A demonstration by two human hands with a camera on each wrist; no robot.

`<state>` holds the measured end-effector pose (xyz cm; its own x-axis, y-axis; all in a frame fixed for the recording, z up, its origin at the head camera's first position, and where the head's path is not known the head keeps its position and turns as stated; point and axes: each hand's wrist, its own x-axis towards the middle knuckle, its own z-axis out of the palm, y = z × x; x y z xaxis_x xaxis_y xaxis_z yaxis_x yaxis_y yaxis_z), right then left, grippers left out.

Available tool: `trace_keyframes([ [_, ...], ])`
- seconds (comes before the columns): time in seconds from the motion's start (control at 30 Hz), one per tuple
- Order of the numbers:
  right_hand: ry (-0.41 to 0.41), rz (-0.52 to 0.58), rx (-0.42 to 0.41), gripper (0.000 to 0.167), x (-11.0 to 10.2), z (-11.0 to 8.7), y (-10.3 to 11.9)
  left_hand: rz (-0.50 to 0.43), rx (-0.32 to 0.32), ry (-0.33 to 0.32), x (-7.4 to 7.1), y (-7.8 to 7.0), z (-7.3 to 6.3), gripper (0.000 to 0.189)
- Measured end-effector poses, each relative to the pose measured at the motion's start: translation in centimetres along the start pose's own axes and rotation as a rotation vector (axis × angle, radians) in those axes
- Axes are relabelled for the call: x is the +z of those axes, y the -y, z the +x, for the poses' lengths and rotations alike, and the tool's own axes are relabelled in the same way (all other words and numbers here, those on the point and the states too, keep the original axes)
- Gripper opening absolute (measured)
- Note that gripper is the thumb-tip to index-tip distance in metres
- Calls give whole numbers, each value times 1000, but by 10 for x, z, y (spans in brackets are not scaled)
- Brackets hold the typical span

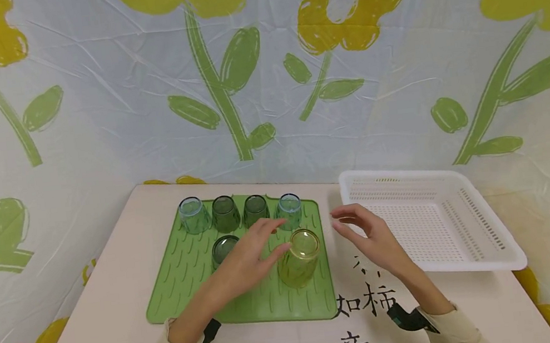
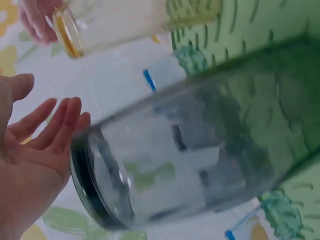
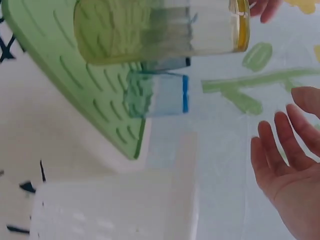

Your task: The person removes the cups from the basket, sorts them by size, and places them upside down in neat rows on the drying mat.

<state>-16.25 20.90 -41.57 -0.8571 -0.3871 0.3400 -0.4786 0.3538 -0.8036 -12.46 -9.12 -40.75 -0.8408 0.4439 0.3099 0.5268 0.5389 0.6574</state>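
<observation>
A yellow glass [image 1: 301, 264] stands upside down near the right edge of a green drying mat [image 1: 187, 292]. My left hand [image 1: 246, 258] hovers over the mat, thumb near the yellow glass and fingers relaxed, holding nothing. Beneath that forearm a grey glass [image 1: 223, 248] is partly hidden; it looms large in the left wrist view [image 2: 150, 165]. To the right of the mat my right hand [image 1: 372, 236] is in the air, fingers loosely bent and nothing in them. Along the mat's back edge are a blue glass [image 1: 194, 216], two dark grey glasses [image 1: 226, 214] and another blue glass [image 1: 290, 210], all inverted.
A white plastic basket [image 1: 486, 268] with perforated walls sits on the right of the table, close to my right hand. Black written characters [image 1: 366, 299] mark the pale tablecloth [image 1: 105, 323]. Behind the table hangs a flower-printed cloth [image 1: 139, 124].
</observation>
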Motion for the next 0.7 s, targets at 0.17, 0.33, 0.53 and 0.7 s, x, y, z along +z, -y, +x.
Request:
trace_keyframes([
  [0.17, -106, -187, -62, 21, -14, 0, -4, 73, 76, -139, -11, 12, 3, 26],
  [0.33, -174, -314, -169, 22, -30, 2, -13, 111, 75, -209, -24, 28, 5, 5],
  [0.53, -217, -450, -280, 23, -51, 1, -30, 188, 99, -299, -38, 56, 1, 6],
  [0.7, -263, -570, -311, 41, -69, -7, -50, 312, 97, -395, -50, 82, -8, 12],
])
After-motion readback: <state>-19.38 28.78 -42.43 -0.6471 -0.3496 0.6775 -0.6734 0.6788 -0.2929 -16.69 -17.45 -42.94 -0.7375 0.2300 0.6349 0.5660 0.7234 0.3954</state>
